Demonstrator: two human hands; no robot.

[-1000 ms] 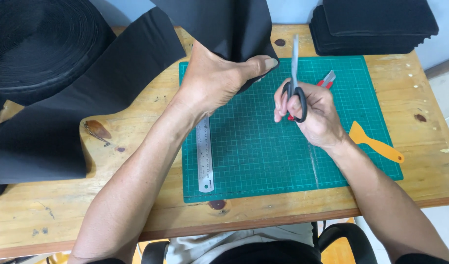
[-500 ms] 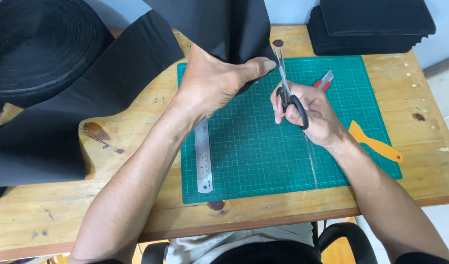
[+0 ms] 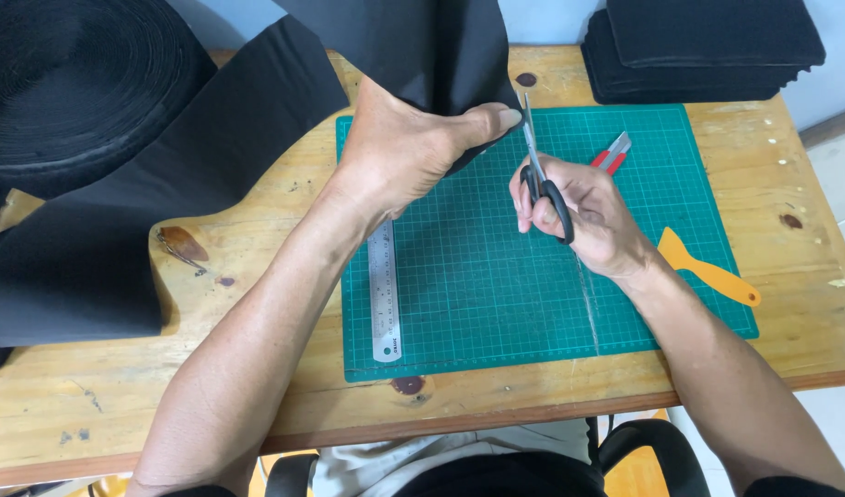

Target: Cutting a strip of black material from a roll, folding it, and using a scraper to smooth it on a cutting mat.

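The right hand (image 3: 583, 216) had its fingers clamped through the black loops of the scissors (image 3: 538, 170), blades nearly together at the edge of the black fabric (image 3: 413, 46). The left hand (image 3: 404, 147) pinched that fabric, thumb beside the blades, above the green cutting mat (image 3: 533, 294). A clean cut probably called for taut cloth and the thumb kept off the blade line.

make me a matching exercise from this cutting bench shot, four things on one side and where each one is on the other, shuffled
Things:
1. scissors
2. steel ruler
3. orange scraper
4. black fabric strip

Places:
A. lying flat along the left edge of the green cutting mat
B. pinned under the left hand at the top of the mat
C. held in the right hand, blades pointing away from the person
D. lying at the right edge of the mat, handle out on the wooden table

Pairs: 1-C, 2-A, 3-D, 4-B
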